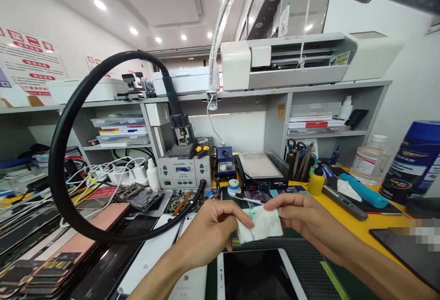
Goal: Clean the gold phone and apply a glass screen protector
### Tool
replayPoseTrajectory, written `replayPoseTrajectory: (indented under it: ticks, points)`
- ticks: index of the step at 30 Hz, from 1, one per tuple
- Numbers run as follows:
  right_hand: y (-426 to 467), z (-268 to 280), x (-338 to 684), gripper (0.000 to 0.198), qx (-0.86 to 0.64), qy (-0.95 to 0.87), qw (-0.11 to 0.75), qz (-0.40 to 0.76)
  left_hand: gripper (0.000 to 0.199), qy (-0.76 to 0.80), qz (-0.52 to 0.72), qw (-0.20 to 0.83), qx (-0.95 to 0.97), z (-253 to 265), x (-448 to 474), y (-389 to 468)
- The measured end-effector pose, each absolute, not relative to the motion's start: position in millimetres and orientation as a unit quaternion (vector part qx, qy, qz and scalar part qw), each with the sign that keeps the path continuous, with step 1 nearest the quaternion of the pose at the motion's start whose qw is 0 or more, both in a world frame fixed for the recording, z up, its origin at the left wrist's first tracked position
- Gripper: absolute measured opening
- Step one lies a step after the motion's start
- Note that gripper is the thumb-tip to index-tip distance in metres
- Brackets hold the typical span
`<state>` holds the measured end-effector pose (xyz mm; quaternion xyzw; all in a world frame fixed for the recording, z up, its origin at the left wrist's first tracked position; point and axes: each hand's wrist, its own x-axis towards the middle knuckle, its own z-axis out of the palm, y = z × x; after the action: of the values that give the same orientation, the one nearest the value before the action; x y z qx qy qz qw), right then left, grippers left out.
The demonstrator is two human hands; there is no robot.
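Observation:
A folded white wipe [263, 223] with green marks is stretched between my two hands. My left hand [216, 224] pinches its left edge between thumb and fingers. At the wipe's upper right corner, my right hand [302, 213] grips it the same way. Just below and nearer to me lies a tablet [256, 275] with a white frame and a dark screen, apart from both hands. Under the tablet is a dark ribbed mat [311, 263]. Behind the wipe stand a small round jar [234, 187] and a brush-like tool with a white handle [249, 199].
A thick black hose [57, 153] loops on the left from a hot-air station [185, 171]. White phones or tablets [147, 254] and opened devices [92, 236] cover the left side. On the right are a yellow bottle [316, 182], a blue-handled tool [366, 191] and a spray can [410, 158].

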<state>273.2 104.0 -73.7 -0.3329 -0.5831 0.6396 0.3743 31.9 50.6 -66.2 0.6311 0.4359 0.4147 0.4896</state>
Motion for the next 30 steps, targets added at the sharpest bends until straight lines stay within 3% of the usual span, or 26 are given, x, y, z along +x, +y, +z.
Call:
replayPoseTrajectory:
  ticks: [4, 8, 13, 18, 23, 25, 27, 30]
  points:
    - [103, -73, 274, 0.019, -0.304, -0.577, 0.383, 0.654, 0.026, 0.433, 0.413, 0.490, 0.634, -64, 31, 51]
    - [100, -75, 272, 0.024, -0.319, -0.614, 0.369, 0.621, 0.012, 0.425, 0.428, 0.522, 0.603, -61, 33, 52]
    - [97, -77, 268, 0.031, -0.310, -0.630, 0.332, 0.630, 0.040, 0.431, 0.358, 0.602, 0.569, -69, 43, 53]
    - [92, -73, 267, 0.037, -0.315, -0.627, 0.301, 0.646, 0.032, 0.429, 0.344, 0.624, 0.556, -74, 47, 54]
    - [94, -73, 264, 0.051, -0.382, -0.536, 0.336, 0.673, 0.034, 0.395, 0.364, 0.648, 0.540, -72, 47, 52]
    - [96, -77, 261, 0.042, -0.391, -0.508, 0.335, 0.690, 0.035, 0.377, 0.371, 0.662, 0.530, -72, 47, 52]
    - [97, -81, 259, 0.030, -0.383, -0.485, 0.317, 0.719, 0.036, 0.364, 0.381, 0.671, 0.522, -72, 47, 52]
    - [96, -83, 257, 0.045, -0.348, -0.433, 0.256, 0.791, 0.036, 0.354, 0.400, 0.668, 0.518, -72, 48, 51]
